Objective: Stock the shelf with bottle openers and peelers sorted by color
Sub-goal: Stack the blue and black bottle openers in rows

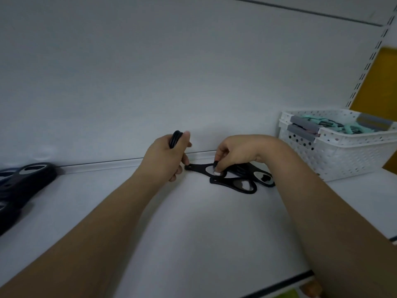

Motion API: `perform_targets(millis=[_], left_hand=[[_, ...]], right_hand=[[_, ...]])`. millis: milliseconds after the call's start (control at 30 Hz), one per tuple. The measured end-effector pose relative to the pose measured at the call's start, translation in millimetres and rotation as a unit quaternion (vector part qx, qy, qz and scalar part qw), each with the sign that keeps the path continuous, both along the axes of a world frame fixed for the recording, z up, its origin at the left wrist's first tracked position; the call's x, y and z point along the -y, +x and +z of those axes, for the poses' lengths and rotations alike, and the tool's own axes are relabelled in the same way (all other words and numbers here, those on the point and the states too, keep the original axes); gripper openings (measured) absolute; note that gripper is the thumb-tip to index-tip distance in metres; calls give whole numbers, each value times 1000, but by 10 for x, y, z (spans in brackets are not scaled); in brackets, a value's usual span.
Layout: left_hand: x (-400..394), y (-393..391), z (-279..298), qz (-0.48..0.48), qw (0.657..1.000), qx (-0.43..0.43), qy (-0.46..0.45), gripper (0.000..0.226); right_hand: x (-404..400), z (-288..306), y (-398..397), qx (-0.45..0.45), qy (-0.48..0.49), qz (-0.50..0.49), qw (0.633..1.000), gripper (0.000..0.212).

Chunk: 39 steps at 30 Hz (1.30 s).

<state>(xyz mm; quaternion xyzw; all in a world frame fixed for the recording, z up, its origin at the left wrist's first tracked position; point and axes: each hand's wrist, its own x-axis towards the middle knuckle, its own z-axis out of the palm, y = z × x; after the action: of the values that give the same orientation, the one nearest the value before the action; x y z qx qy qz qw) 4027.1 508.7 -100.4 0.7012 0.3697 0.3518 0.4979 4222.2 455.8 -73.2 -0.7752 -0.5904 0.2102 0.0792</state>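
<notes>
Black bottle openers (235, 181) lie overlapping near the back edge of the white shelf (193, 233). The right hand (234, 151) pinches the rearmost one with curled fingers (217, 168). The left hand (167, 155) grips a bunch of black openers (175, 139) in its fist. Dark openers (21, 186) lie at the shelf's left edge; a white perforated basket (343, 155) holding teal items stands at the right.
</notes>
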Motion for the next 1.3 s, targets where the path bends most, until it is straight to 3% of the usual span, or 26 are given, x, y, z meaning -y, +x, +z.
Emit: perform_targets(millis=[100, 200, 300, 400, 533, 600, 667, 733, 867, 933, 1000, 1067, 1167, 1233, 1300], left_hand=[[-7, -65, 58, 20, 993, -29, 116, 39], [-27, -95, 73, 26, 991, -41, 125, 42], [-49, -112, 99, 13, 1000, -9, 23, 48], [12, -115, 143, -28, 996, -9, -86, 59], [108, -73, 180, -74, 935, 109, -330, 67], [128, -57, 196, -90, 889, 180, -412, 68], [102, -48, 193, -93, 851, 246, -456, 64], [57, -54, 177, -72, 839, 265, -469, 49], [-11, -94, 109, -51, 894, 180, -407, 17], [-25, -85, 85, -35, 930, 128, -344, 16], [-51, -76, 65, -30, 954, 91, -284, 19], [-70, -85, 68, -54, 959, 71, -267, 18], [-69, -88, 60, -124, 964, 60, -228, 15], [-52, -68, 39, -109, 990, 7, -85, 27], [-24, -62, 38, -54, 982, -96, 156, 33]], right_hand=[[-1, 19, -34, 26, 12, 10, 1000, 10], [17, 47, -30, 8, 45, 17, 999, 13], [36, 104, 7, -37, 129, 9, 991, 19], [57, 197, 37, -127, 256, -23, 958, 21], [104, 337, -85, -278, 387, -10, 879, 24], [155, 384, -187, -330, 362, 33, 871, 31], [207, 408, -271, -316, 303, 77, 896, 43], [214, 408, -283, -286, 291, 84, 909, 49], [131, 317, -146, -175, 277, 31, 944, 30], [109, 233, -123, -55, 159, 41, 985, 28], [114, 156, -192, 47, 12, 57, 997, 39], [105, 111, -257, 77, -42, 50, 995, 48], [77, 98, -263, 71, -30, 43, 996, 41], [63, 97, -244, 60, 2, 43, 997, 32], [68, 122, -215, 3, 49, 36, 998, 23]])
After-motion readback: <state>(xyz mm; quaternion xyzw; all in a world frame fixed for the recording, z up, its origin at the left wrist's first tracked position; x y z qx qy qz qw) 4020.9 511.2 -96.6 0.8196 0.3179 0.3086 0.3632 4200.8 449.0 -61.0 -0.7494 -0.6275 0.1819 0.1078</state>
